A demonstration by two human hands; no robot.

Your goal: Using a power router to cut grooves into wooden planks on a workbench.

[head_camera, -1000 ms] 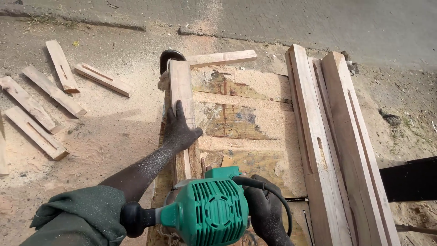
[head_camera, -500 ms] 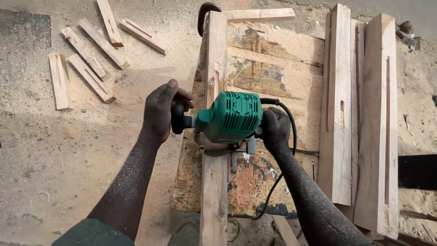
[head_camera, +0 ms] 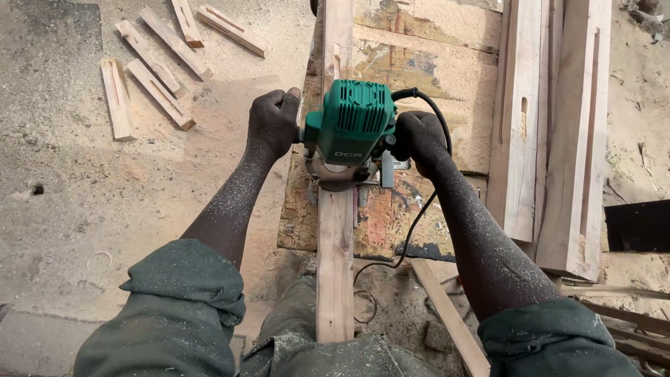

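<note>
A green electric router (head_camera: 351, 130) sits on a long narrow wooden plank (head_camera: 336, 265) that runs away from me over a worn board (head_camera: 419, 63). My left hand (head_camera: 273, 123) is closed on the router's left handle. On the other side, my right hand (head_camera: 419, 137) grips its right handle. A black power cord (head_camera: 412, 230) loops from the tool down past my right forearm. Sawdust coats both forearms.
Several short mortised wood pieces (head_camera: 157, 66) lie on the sandy ground at upper left. Two long slotted timbers (head_camera: 551, 132) lie on the right beside the board. A thin wooden strip (head_camera: 447, 314) lies below on the ground.
A second ago my left hand lay flat on the plank; it then took the router's left handle. The router now rests on the plank with both hands on it, and the view looks more steeply down.
</note>
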